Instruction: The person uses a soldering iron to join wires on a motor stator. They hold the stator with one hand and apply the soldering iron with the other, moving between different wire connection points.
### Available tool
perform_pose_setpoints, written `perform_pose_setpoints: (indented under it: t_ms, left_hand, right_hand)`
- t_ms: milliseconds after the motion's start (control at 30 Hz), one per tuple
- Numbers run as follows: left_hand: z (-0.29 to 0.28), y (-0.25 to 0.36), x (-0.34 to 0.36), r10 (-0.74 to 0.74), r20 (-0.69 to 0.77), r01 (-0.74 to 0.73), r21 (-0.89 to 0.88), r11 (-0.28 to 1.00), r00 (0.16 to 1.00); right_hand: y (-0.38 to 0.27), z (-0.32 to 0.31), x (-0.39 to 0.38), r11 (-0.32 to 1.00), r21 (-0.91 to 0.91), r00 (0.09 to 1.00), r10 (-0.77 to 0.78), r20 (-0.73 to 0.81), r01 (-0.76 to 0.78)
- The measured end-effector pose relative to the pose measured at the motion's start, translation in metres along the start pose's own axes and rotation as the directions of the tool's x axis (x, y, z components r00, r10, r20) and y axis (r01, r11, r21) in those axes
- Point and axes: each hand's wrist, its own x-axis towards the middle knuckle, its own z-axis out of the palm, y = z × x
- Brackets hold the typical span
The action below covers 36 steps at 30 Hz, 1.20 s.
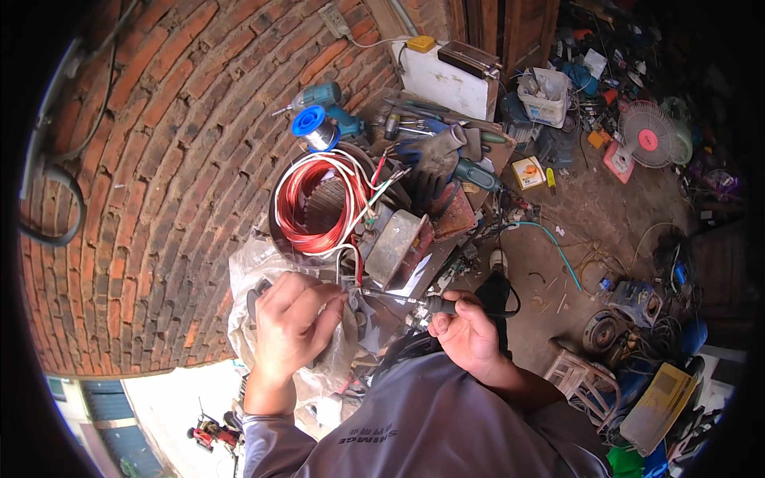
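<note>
My left hand (295,319) is closed in a pinch near the lower ends of red and white leads; what lies between its fingertips is too small to make out. My right hand (470,334) grips the dark handle of a corded tool, apparently a soldering iron (438,303), whose metal shaft points left toward those fingertips. Above my hands, a coil of red and white wire (307,239) sits in a round metal housing (283,159). Right of it rests a dirty metal box (394,243). A blue spool of silver wire (313,127) stands behind the coil.
A brick wall (135,175) curves along the left. Power drills (315,95), gloves (430,159) and hand tools crowd the work spot. On the floor at right are a fan (645,135), a white bin (542,95), machinery (637,307), hoses and a wooden stool (574,374).
</note>
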Motion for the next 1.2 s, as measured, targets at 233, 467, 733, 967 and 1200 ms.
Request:
perform_pose_setpoints:
  t_ms: [233, 467, 733, 967, 1200]
  left_hand:
    - [0.001, -0.001, 0.000, 0.002, 0.013, -0.002, 0.001, 1.000, 1.000]
    - [0.002, 0.001, 0.000, -0.010, 0.020, 0.009, 0.022, 1.000, 1.000]
    - [-0.001, 0.002, -0.002, -0.044, 0.019, 0.045, -0.048, 0.998, 0.999]
    - [-0.013, -0.007, -0.014, -0.125, -0.017, 0.119, -0.216, 0.969, 0.992]
    - [-0.017, -0.013, -0.011, 0.080, 0.003, -0.079, -0.168, 0.983, 0.997]
  right_hand:
    - [0.000, 0.000, 0.000, 1.000, 0.005, 1.000, -0.007, 0.012, 0.007]
    - [0.000, 0.000, 0.000, 1.000, 0.003, 1.000, 0.001, 0.010, -0.001]
    - [-0.001, 0.001, -0.001, 1.000, 0.004, 1.000, -0.005, 0.011, 0.005]
    - [-0.001, 0.002, 0.000, 1.000, -0.011, 1.000, -0.012, 0.021, 0.012]
    - [0.001, 0.000, 0.000, 1.000, 0.013, 1.000, -0.007, -0.007, 0.007]
